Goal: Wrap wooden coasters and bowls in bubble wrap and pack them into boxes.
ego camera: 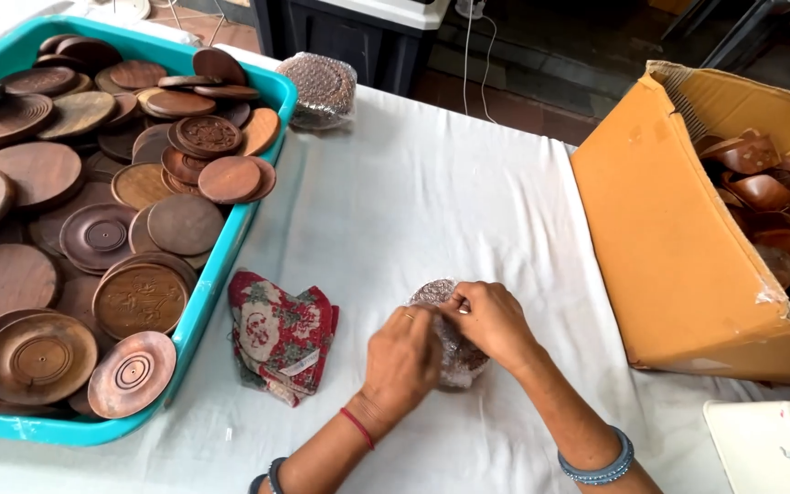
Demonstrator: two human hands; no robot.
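Bundle (pixel 450 352): round piece in bubble wrap, lying on the surface near the front edge, slightly right of centre. Left hand (pixel 404 357) cupped over its near-left side, fingers curled onto the wrap, pinning it down. Right hand (pixel 491 320) closed on the top, fingertips pinching a fold of wrap at the upper edge. Both hands touching each other over the bundle; contents mostly hidden, only brown showing through the film.

Step in hand, by judgement: closing the wrap around the piece, last fold being tucked or pressed. Next move likely calls for holding the fold tight with one hand while the other secures or turns the bundle; slack film could spring open if either grip eases.

Just left of the bundle: folded cloth (pixel 281 334), red floral, flat on the surface. Further left, along the left edge: teal tub (pixel 230 247) heaped with round wooden lids and discs (pixel 139 297). Toward the back edge, beside the tub's far corner: second wrapped bundle (pixel 322 87). Right edge: open cardboard box (pixel 678 247), tipped on its side, wooden bowls (pixel 761 192) inside. White object (pixel 765 448) at the front right corner, kind unclear.
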